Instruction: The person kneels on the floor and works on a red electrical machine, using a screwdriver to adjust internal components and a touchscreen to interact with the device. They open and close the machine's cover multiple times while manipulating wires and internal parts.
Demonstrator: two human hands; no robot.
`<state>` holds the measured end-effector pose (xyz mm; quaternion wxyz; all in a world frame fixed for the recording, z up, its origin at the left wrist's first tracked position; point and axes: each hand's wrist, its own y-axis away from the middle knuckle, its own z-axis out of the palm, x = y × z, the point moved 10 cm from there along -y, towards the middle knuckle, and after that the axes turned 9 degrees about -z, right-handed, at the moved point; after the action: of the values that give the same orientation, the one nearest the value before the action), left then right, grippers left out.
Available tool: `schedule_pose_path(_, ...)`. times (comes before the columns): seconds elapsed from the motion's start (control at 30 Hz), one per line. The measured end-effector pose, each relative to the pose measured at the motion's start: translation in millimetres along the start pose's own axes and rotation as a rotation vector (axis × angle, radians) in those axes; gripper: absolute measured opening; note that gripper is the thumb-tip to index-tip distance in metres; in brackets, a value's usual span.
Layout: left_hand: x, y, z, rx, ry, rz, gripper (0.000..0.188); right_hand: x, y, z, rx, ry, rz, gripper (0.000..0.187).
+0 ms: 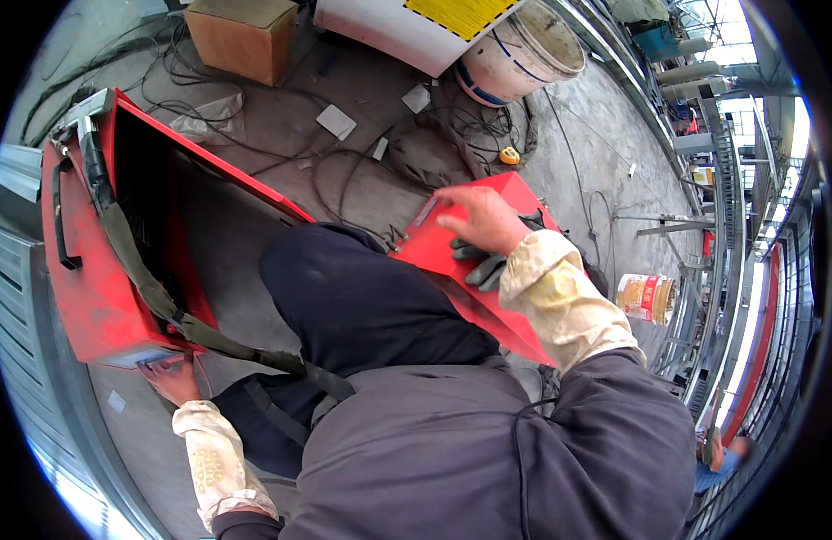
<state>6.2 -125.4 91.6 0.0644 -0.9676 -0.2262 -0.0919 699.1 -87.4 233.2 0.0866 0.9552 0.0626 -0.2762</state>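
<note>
At the left stands a red metal case [101, 301] with a black handle and a dark, open-looking inside. A green sleeved cable [135, 247] runs from its top down across it toward my waist. My left hand [175, 378] is closed on the case's near lower edge, its fingertips partly in shadow. My right hand [484, 219] holds nothing; its fingers are apart and slightly bent above a second red metal piece [425, 245] beside my knee. Grey and black work gloves [486, 272] lie on that piece, just under my right wrist.
A cardboard box [240, 40], a dirty white bucket [524, 54] and a white panel with a yellow label [380, 27] stand ahead. Loose cables and a yellow tape measure [510, 156] lie on the concrete floor. A clear jar [646, 299] and metal frames stand right; ribbed metal [24, 333] borders the left.
</note>
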Motion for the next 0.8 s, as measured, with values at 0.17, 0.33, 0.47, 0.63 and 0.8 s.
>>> schedule_pose_path(0.17, 1, 5, -1, 0.027, 0.044, 0.003, 0.074, -26, 27, 34, -0.344, 0.283, -0.201, 0.054)
schedule_pose_path(0.33, -6, 3, 3, 0.030, 0.023, -0.012, 0.080, -19, 31, 47, -0.478, 0.300, -0.129, 0.034)
schedule_pose_path(0.47, 3, 1, -3, 0.029, 0.055, -0.042, 0.079, -14, 33, 35, -0.306, 0.288, -0.155, 0.027)
schedule_pose_path(0.63, -4, 6, -3, 0.061, 0.006, 0.031, 0.089, -15, 24, 14, -0.154, 0.303, -0.195, 0.019)
schedule_pose_path(0.8, 7, 3, -13, 0.026, 0.034, -0.114, 0.086, -25, 27, 7, -0.064, 0.326, -0.223, 0.016)
